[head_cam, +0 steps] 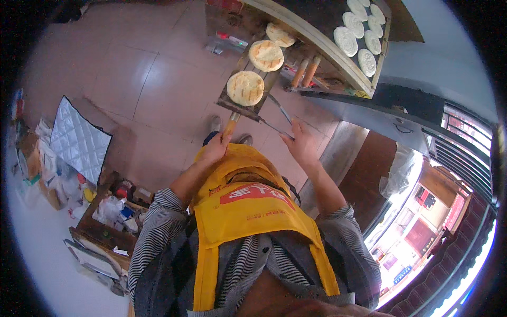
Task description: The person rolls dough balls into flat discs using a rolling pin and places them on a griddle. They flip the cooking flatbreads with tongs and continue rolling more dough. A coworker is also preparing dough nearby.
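My left hand (pixel 216 147) is closed around the wooden handle (pixel 231 123) of a flat metal tray (pixel 237 104) held out over the floor. Two round, browned flatbreads (pixel 245 88) with dark grill lines lie on it. Beyond them is another flatbread (pixel 279 35), partly hidden under the counter's edge; whether it rests on the tray I cannot tell. In my right hand (pixel 302 144) are metal tongs (pixel 280 109), arms apart, with their ends by the tray's near right side and no bread visibly between them.
Several pale raw dough rounds (pixel 355 25) lie on the dark counter surface (pixel 309 16) at top right. Two wooden handles (pixel 311 72) stick out below its rim. Left are a silvery quilted sheet (pixel 81 138) and a wooden box (pixel 89 212) of plastic bags. A barred window (pixel 459 150) is right.
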Demonstrator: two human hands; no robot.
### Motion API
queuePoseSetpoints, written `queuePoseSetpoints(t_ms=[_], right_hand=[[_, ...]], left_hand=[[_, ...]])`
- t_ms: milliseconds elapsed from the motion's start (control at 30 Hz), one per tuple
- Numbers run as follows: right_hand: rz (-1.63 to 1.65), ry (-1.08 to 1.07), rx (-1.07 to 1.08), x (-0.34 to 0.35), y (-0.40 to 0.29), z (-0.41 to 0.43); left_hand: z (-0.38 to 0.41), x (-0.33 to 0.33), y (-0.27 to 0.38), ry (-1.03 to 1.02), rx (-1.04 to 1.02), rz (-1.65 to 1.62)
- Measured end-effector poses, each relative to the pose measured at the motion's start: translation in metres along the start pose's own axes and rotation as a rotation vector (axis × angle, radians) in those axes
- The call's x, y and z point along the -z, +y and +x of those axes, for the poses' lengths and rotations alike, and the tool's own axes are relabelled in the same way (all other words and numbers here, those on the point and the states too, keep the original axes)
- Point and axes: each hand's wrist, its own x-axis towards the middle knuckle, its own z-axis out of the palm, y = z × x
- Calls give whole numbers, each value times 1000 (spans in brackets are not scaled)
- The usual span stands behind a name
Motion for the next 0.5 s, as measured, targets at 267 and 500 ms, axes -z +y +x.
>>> queuePoseSetpoints(t_ms=[267,500], right_hand=[[208,-17,-154,18,-21,-41],[431,103,-310,40,-28,-56]], left_hand=[[48,-15,51,-44,36,-14],[146,-21,141,-19,-33,-155]])
